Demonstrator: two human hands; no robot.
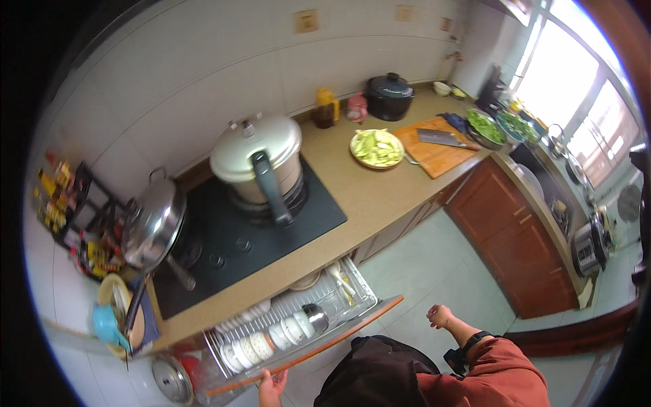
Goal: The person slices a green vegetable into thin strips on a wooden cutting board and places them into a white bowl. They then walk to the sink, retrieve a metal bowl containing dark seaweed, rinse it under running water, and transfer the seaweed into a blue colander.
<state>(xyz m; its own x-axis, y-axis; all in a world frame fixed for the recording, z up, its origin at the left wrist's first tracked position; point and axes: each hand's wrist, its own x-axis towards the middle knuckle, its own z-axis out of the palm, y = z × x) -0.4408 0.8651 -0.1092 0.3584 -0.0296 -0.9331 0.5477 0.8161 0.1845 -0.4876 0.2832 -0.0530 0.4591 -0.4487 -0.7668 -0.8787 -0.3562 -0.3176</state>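
A dish-rack drawer (pixel 351 319) stands pulled out below the counter, with a wooden-edged front panel. Near the left end of that drawer front (pixel 305 356), my left hand (pixel 272 384) has its fingers at the edge. Inside the wire rack, several bowls (pixel 260 346) stand on edge in a row, with a metal bowl (pixel 315 318) at their right end. White spoons (pixel 336 274) lie in the far right part of the drawer. My right hand (pixel 438 316) hangs over the floor, fingers curled and holding nothing visible.
A pressure cooker (pixel 257 152) and a lidded steel pan (pixel 157 224) sit on the black cooktop (pixel 320 219). Along the counter are a plate of sliced green vegetable (pixel 377 147), a cutting board (pixel 432 157) with a cleaver (pixel 440 138), and a dark lidded pot (pixel 390 96).
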